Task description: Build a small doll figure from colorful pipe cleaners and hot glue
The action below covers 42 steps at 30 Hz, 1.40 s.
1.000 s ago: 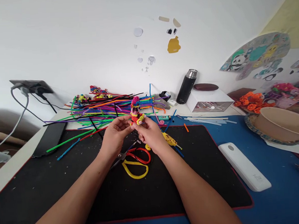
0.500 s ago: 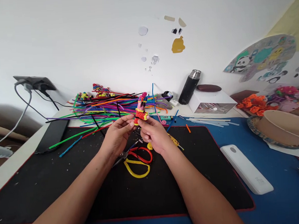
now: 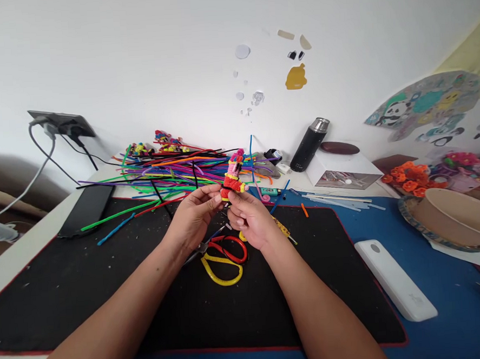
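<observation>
A small pipe-cleaner figure (image 3: 235,175), pink above and red with yellow trim below, is held between my two hands over the black mat. My left hand (image 3: 197,212) pinches its lower left side with thumb and forefinger. From the right, my right hand (image 3: 251,214) grips its lower part, fingers curled beneath. Just below the hands lie scissors (image 3: 228,258) with one red and one yellow handle loop. A yellow piece (image 3: 242,235) shows partly behind my right hand, and a yellow patterned tool (image 3: 284,228) lies beyond my right wrist.
Many coloured pipe cleaners (image 3: 174,170) are heaped along the wall, with finished figures (image 3: 168,140) behind. A phone (image 3: 88,210) lies at left. A black flask (image 3: 310,144), a white box (image 3: 345,167), a white power bank (image 3: 396,280) and a bowl (image 3: 462,214) stand or lie at right.
The whole view has shifted slightly, so the background sits lower and farther right. The figure tilts a little more to the right; both hands keep hold of it.
</observation>
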### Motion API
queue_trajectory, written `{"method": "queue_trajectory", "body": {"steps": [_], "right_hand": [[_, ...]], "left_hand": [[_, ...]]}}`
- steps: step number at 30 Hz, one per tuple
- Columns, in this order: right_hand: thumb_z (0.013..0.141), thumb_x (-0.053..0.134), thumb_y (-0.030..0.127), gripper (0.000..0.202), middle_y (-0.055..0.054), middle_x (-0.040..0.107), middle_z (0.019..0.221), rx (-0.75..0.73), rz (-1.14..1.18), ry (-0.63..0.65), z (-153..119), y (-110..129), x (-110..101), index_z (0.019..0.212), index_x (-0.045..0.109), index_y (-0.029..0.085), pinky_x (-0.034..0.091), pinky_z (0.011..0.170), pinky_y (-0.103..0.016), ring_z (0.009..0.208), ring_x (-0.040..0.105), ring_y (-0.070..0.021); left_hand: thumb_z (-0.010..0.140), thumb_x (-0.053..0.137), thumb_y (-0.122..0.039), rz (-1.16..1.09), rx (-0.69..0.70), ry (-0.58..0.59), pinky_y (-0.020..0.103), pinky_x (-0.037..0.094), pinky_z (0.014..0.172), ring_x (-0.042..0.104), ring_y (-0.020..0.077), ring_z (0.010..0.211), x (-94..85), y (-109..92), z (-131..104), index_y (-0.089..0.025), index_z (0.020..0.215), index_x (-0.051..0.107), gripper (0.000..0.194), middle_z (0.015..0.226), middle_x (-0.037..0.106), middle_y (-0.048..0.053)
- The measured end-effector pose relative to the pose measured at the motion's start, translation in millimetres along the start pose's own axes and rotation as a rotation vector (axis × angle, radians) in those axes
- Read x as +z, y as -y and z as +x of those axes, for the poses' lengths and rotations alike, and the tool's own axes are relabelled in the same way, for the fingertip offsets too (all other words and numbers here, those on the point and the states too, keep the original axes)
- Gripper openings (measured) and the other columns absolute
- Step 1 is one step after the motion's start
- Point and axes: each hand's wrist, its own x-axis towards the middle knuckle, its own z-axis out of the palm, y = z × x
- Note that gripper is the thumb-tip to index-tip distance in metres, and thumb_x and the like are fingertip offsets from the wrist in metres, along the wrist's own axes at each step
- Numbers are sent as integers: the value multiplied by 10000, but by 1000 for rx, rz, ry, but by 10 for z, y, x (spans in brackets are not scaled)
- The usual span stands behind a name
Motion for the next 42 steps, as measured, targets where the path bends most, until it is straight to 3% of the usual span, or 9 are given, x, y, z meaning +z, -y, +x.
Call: {"method": "queue_trajectory", "body": {"steps": [9,26,37,42], "right_hand": [[722,995,482,472,144,319,503,34,74,13,-10,-23,2,872,628,226,125,449,-226,444,244,-62],[767,987,463,484,149,347,502,36,119,43,-6,-54,-22,827,572,221,171,436,-201,437,254,-54],[758,983,475,488,155,347,483,21,111,-20,10,-80,21,837,571,226,161,421,-200,419,245,-51],[750,979,481,473,154,347,489,-8,91,-78,21,-127,44,851,595,223,162,417,-199,416,272,-53]], "left_hand": [[614,1060,-208,47,51,4,219,569,680,675,118,666,-10,-26,-7,-136,875,836,352,774,762,39],[551,1078,-279,101,13,-13,232,563,657,676,114,645,35,-86,-25,-133,869,854,415,803,775,46],[677,996,-372,343,181,-75,288,558,695,684,152,669,52,-44,-52,-164,924,840,359,807,779,45],[659,981,-395,398,188,-132,313,578,700,695,169,659,77,-40,-63,-155,881,814,366,797,776,50]]}}
